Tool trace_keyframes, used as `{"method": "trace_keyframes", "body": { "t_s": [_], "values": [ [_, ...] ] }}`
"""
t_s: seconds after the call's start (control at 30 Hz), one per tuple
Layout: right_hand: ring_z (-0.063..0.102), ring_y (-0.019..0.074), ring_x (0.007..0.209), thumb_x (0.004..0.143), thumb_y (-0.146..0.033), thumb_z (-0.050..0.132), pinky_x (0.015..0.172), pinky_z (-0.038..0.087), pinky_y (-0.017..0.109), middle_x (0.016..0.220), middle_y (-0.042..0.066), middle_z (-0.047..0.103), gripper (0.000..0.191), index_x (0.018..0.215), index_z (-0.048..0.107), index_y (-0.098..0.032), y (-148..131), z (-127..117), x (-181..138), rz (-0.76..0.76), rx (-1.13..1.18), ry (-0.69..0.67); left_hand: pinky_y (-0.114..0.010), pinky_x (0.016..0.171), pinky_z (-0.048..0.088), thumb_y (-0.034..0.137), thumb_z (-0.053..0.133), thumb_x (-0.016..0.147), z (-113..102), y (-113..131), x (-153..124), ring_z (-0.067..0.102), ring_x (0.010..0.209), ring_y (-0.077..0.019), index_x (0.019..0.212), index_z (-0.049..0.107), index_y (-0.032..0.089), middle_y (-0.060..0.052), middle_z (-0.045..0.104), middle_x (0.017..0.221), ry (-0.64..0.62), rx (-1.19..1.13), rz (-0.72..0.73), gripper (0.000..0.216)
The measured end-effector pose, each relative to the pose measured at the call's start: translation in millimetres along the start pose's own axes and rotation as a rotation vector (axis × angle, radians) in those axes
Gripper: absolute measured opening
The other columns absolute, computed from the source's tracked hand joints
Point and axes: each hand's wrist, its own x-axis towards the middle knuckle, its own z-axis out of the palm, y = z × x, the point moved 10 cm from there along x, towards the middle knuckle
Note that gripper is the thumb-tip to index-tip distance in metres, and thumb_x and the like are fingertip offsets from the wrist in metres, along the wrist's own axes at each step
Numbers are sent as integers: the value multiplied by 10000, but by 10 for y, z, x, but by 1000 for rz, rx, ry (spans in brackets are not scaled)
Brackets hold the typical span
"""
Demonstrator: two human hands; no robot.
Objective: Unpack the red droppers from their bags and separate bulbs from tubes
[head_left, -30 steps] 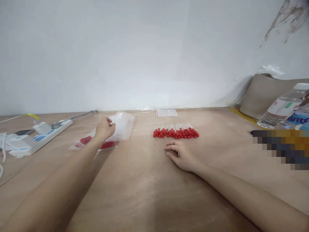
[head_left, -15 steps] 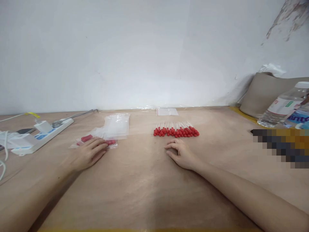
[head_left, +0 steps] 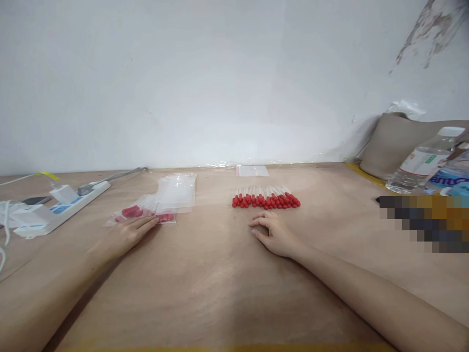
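Observation:
My left hand [head_left: 126, 235] lies low over the table with its fingers stretched out. Its fingertips are at the front edge of clear zip bags with red pieces inside [head_left: 132, 212]; whether they touch the bags I cannot tell. A stack of flat, whitish zip bags [head_left: 176, 190] partly overlaps these filled bags. My right hand [head_left: 274, 235] rests on the table, fingers loosely bent and thumb apart, holding nothing. Just beyond its fingers lies a row of thin pale sticks with red tips [head_left: 266, 200], the red ends facing me.
One more flat bag [head_left: 252, 170] lies near the wall. At the left are a white power strip [head_left: 66, 209] with plugs, cables, and a dark phone [head_left: 35, 200]. A clear water bottle [head_left: 421, 164] and a grey-brown container [head_left: 383, 146] stand at the right, near a pixelated patch.
My left hand has drawn back slightly toward me and left, its fingers straighter, uncovering more of the red-filled bags. My right hand stays in place. The view has shifted slightly.

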Motion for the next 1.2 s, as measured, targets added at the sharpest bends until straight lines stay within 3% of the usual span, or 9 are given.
{"method": "trace_keyframes", "body": {
  "t_s": [0.1,0.2,0.33,0.43,0.5,0.67,0.83,1.03,1.2],
  "values": [
    [526,179,893,745,-189,548,844,411,381,922,64,577,150,867,636,-200,1,-2,4,-14,4,16,-391,813,450,423,428,784,-121,9,-40,576,980,-278,961,626,304,-24,646,1035,51,26,-47,291],
    [532,174,883,750,-193,547,810,429,355,919,66,575,133,851,634,-195,-13,-14,0,-31,34,36,-381,837,432,395,449,788,-430,222,-94,576,944,-258,895,624,274,9,654,949,146,23,-104,239],
    [544,161,874,768,-226,540,803,441,341,937,62,570,182,936,607,-202,-144,-97,-33,-99,142,62,-302,739,474,429,516,767,-835,553,-129,583,799,-191,860,595,258,26,635,898,268,-251,-331,211],
    [492,182,1049,708,-309,632,903,399,356,1126,76,522,477,1156,490,-229,-233,-148,-49,-119,302,25,-306,689,506,446,530,770,-628,924,24,598,738,-176,823,590,202,-7,636,788,185,-824,-449,257],
    [463,186,1115,677,-364,660,925,392,351,1225,90,470,656,1256,378,-238,-192,-106,-35,-41,503,-55,-299,662,516,397,590,743,-286,1259,189,603,695,-157,828,594,181,-13,641,779,48,-1132,-507,232],
    [594,153,901,625,-385,696,786,482,307,1121,81,561,602,1154,475,-201,97,108,-21,251,847,-229,-274,675,528,236,614,738,539,1836,516,620,716,-133,798,592,159,-18,651,799,-143,-1594,-700,100],
    [613,135,758,600,-343,715,717,485,280,869,37,662,441,982,607,-150,378,107,-6,345,794,-290,-244,603,526,382,570,779,754,1948,717,619,662,-129,810,595,122,-53,645,747,-241,-1569,-668,262],
    [610,164,818,630,-304,685,710,476,279,904,56,665,464,1051,584,-136,459,63,21,263,531,-392,-181,512,465,300,768,555,822,1976,702,578,536,-84,910,603,114,3,623,624,-400,-1317,-630,434],
    [577,177,849,660,-246,653,770,438,318,912,53,648,278,929,639,-177,230,-247,125,20,92,-121,-185,476,446,283,781,520,869,1921,668,579,528,-94,860,603,108,6,624,597,-351,-1309,-706,421]
  ]
}}
